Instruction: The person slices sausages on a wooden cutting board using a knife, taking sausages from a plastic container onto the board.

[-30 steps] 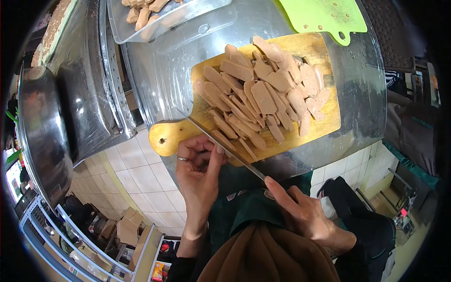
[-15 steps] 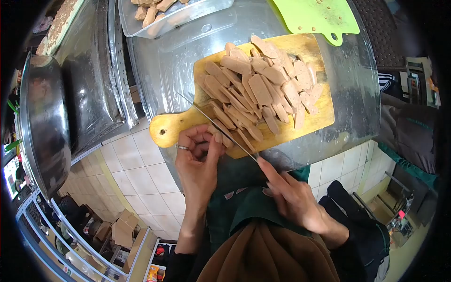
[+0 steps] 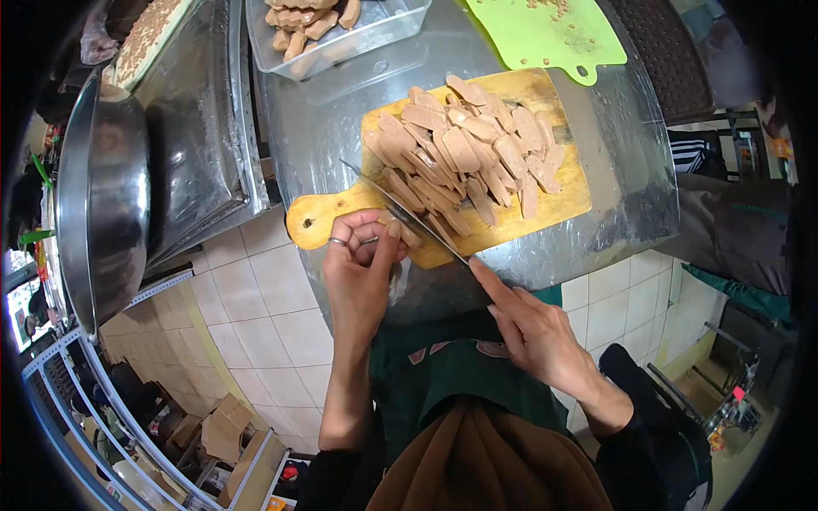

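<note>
A wooden cutting board (image 3: 558,200) lies on the metal table, its handle pointing left. Heaped on it are several flat light-brown slices (image 3: 460,149). My left hand (image 3: 362,255), with a ring on one finger, pinches a brown piece (image 3: 400,230) near the board's lower left edge. My right hand (image 3: 532,328) is closed round the handle end of a long thin knife (image 3: 426,234), index finger stretched along it. The blade runs diagonally up and left, beside the held piece and between it and the heap. The knife's handle is mostly hidden in my right hand.
A clear plastic container (image 3: 341,51) with brown pieces stands at the table's back left. A green cutting mat (image 3: 545,34) with crumbs lies at the back. Left of the table are a metal tray (image 3: 192,128) and a large steel bowl (image 3: 102,196). Another person's hand (image 3: 98,43) shows top left.
The view has shifted, so the board and table sit slightly differently in frame. Both hands keep their grips, and the knife stays beside the held piece.
</note>
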